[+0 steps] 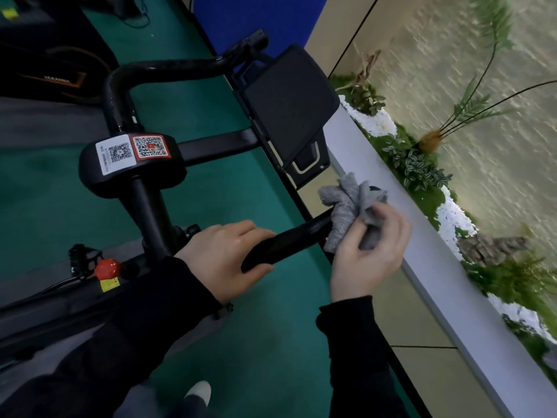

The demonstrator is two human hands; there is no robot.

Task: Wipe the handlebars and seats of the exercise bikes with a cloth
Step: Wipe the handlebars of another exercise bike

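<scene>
Black exercise bike on green carpet floor (217, 188); dark flat screen (289, 104) ahead, QR stickers (132, 150) on the hub, red knob (107, 268) low left, white ledge (422, 254) with plants on the right. Smooth tubular handlebar (289, 239): left hand (224, 260) fingers curled around it. Fuzzy grey cloth (346, 206), bunched against the bar's far end, pinched by right hand (366, 260) fingers.
</scene>
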